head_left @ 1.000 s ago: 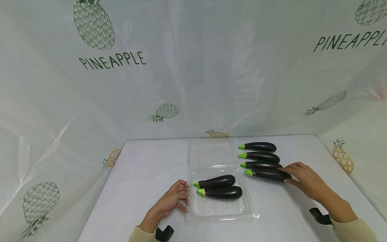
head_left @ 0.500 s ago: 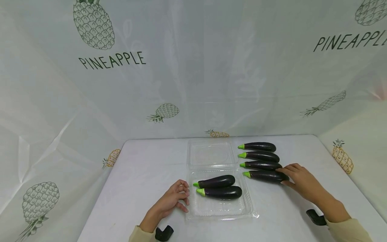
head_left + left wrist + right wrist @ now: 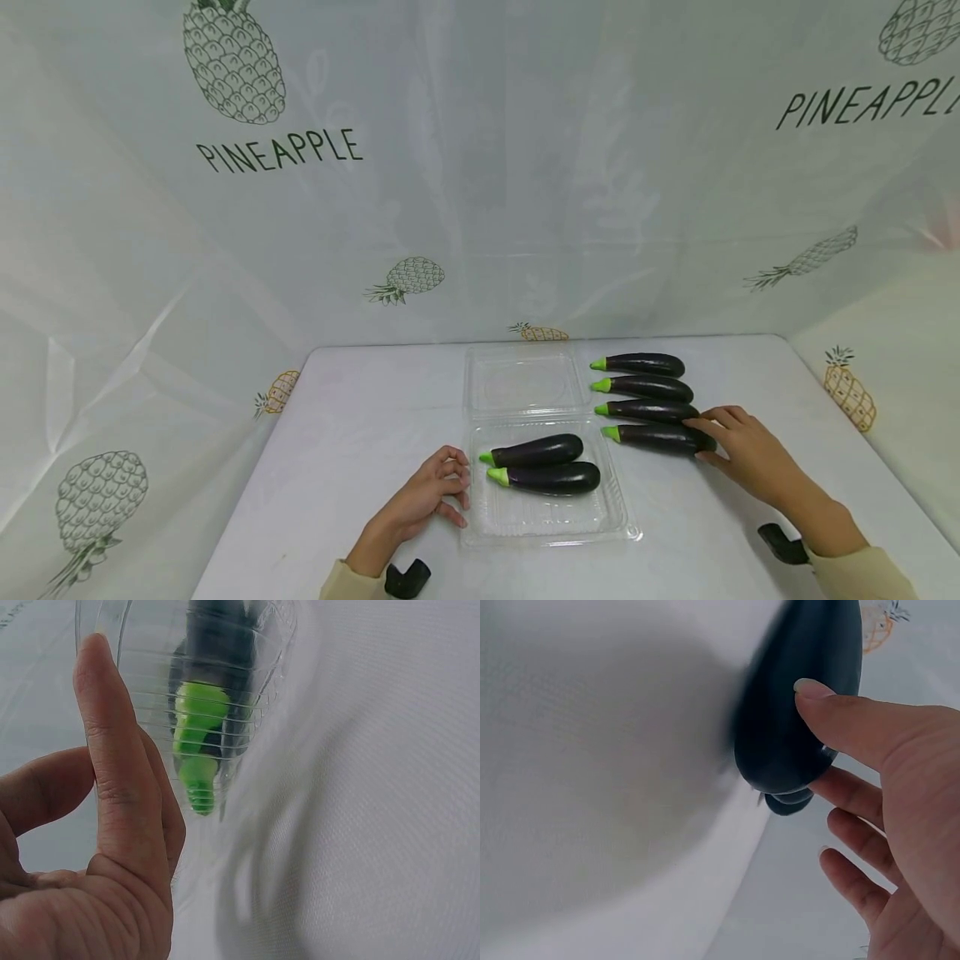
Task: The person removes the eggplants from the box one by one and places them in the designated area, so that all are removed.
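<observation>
In the head view my right hand [image 3: 753,458] pinches the thick rounded end of the nearest eggplant [image 3: 656,437] on the right. The right wrist view has the thumb on one side of that eggplant [image 3: 802,697] and a finger on the other. Behind it lie several more dark eggplants [image 3: 643,388] in a row, green stems pointing left. A clear plastic clamshell box [image 3: 540,527] stands open in the middle, with two eggplants [image 3: 551,478] in its base. My left hand [image 3: 431,492] rests against the box's left edge, its fingers loose; one finger [image 3: 112,750] lies along the rim.
The box's clear lid [image 3: 528,381] is folded back towards the far edge of the white table [image 3: 360,417]. A sheet printed with pineapples [image 3: 480,192] hangs behind and at both sides. Each wrist carries a black camera mount [image 3: 407,578].
My right hand has shifted slightly left and towards me with the nearest eggplant, widening its gap from the row behind. The left hand and the box have stayed put.
</observation>
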